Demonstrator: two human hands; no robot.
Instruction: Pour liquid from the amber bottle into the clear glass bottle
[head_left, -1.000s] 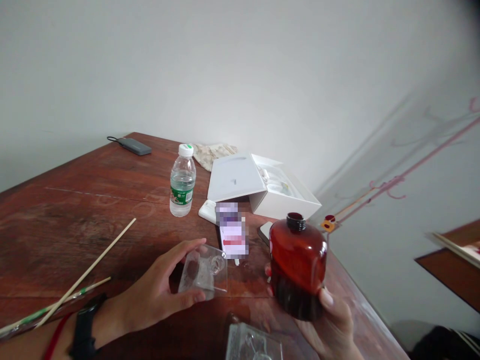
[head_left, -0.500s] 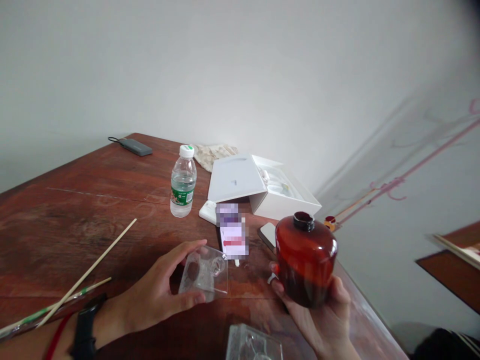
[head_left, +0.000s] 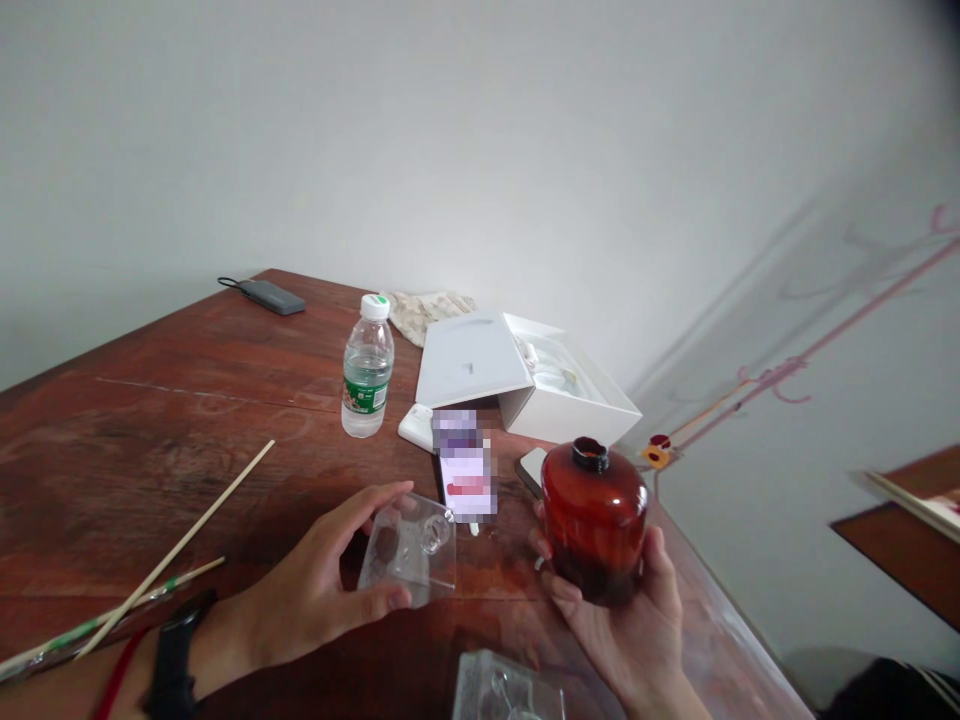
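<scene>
My right hand (head_left: 626, 630) is wrapped under a round amber-red bottle (head_left: 594, 518) with an uncapped black neck, holding it upright just above the wooden table (head_left: 187, 400) near its right edge. My left hand (head_left: 315, 590) grips a small clear plastic tray (head_left: 409, 548) between thumb and fingers, tilted on the table. A black watch and a red band sit on that wrist. A second clear plastic piece (head_left: 506, 690) lies at the bottom edge between my hands.
A water bottle (head_left: 367, 366) stands mid-table. Behind it are an open white box (head_left: 525, 375), a crumpled cloth (head_left: 427, 308), a grey power bank (head_left: 270, 295) and a phone (head_left: 534, 468). A blurred card (head_left: 463, 462) lies in the middle. Thin wooden sticks (head_left: 176, 548) lie at left.
My right hand has lowered the amber bottle and brought it slightly left, nearer the table. The left hand and its clear tray have stayed in place.
</scene>
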